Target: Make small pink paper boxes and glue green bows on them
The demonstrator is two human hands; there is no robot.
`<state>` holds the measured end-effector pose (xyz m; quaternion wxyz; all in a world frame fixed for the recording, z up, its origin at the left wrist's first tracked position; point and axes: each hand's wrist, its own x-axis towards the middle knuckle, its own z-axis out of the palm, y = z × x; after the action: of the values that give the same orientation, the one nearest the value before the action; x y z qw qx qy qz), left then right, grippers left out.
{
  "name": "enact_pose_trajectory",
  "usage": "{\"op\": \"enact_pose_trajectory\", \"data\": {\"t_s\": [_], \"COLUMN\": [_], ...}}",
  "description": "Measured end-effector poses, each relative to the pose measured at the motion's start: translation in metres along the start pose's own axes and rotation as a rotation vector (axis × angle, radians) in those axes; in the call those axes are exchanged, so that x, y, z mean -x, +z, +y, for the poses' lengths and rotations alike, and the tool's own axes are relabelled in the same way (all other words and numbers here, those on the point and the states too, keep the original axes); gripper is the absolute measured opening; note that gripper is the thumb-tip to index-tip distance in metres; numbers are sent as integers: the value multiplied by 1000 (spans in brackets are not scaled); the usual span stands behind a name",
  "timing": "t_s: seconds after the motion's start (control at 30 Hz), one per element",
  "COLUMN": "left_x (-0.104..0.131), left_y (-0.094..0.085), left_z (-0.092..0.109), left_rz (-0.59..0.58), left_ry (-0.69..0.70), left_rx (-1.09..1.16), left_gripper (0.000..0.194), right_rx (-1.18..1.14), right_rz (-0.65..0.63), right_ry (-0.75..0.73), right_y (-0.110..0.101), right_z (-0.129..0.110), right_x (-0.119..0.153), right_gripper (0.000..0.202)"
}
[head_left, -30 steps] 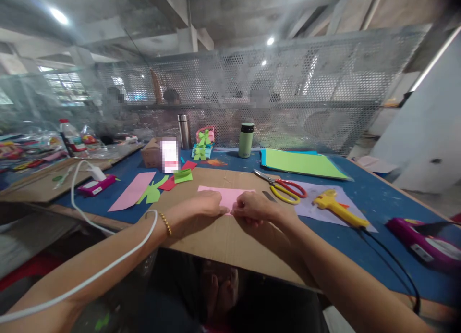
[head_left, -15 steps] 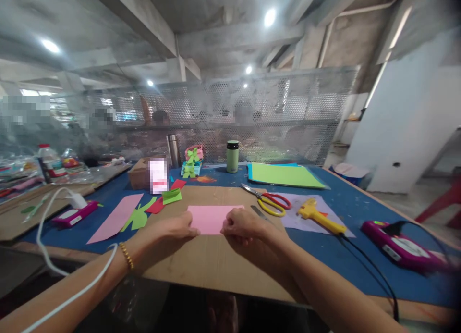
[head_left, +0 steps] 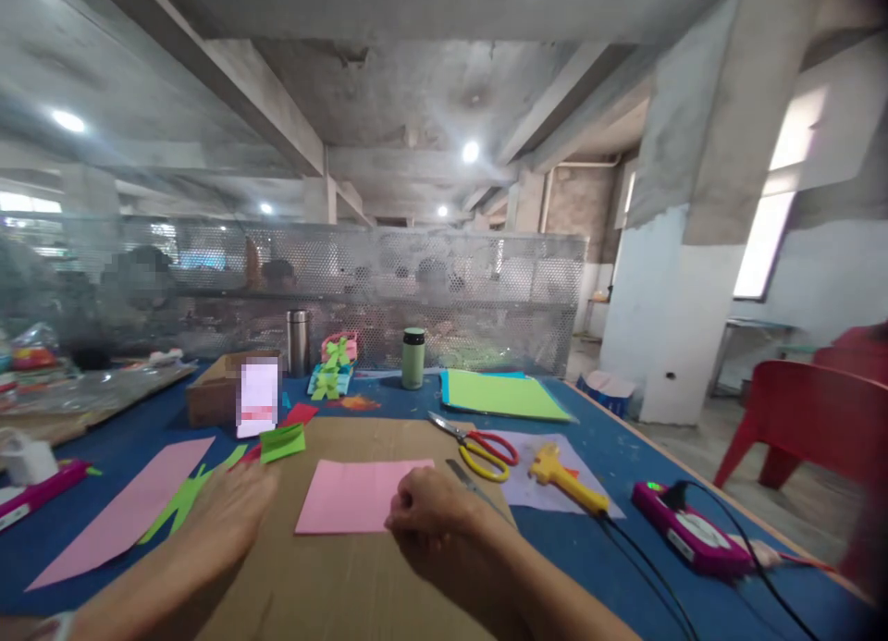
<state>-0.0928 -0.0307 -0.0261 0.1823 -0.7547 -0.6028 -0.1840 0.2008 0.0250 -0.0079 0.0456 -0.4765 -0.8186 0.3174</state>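
Blue tabletop is carrying a brown cardboard sheet; a flat pink rectangular paper is lying on it. Your right hand is pinching its right end, hiding that edge. It's looking light, bendy, easily creased; edges are suiting fingertips. Your left hand is showing blurred, partly covering a green paper cutout; can't tell its grip.
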Motion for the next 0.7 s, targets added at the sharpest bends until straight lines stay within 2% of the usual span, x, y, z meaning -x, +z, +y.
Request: {"op": "enact_pose_trajectory", "data": {"t_s": [0.03, 0.13, 0.17, 0.23, 0.3, 0.37, 0.43, 0.53, 0.7], "left_x": [4, 10, 11, 12, 15, 20, 26, 31, 35], "left_y": [-4, -14, -15, -11, -3, 4, 7, 7, 6], "left_z": [12, 67, 87, 119, 138, 143, 140, 131, 108], "left_rz": [55, 91, 71, -40, -94, -93, -76, -58, -54], "left_ry": [19, 169, 194, 225, 201, 188, 185, 178, 137], "left_rx": [-16, 105, 164, 246, 261, 242, 229, 222, 189], "left_gripper": [28, 34, 41, 59, 81, 85, 79, 68, 61], "right_rx": [-10, 3, 21, 79, 93, 110, 128, 132, 142], "right_rz": [-6, -6, -15, -18, -34, -18, -11, -28, -23], "right_ry": [6, 17, 21, -15, -20, -24, -41, -36, -3], "right_y": [0, 1, 1, 1, 0, 0, 0, -1, -2], "right_z": [0, -1, -2, -2, -3, -3, -5, -8, -9], "right_x": [-1, -3, -5, -8, -10, -11, -11, -8, -7], "right_gripper": [12, 13, 16, 20, 18, 17, 19, 23, 23]}}
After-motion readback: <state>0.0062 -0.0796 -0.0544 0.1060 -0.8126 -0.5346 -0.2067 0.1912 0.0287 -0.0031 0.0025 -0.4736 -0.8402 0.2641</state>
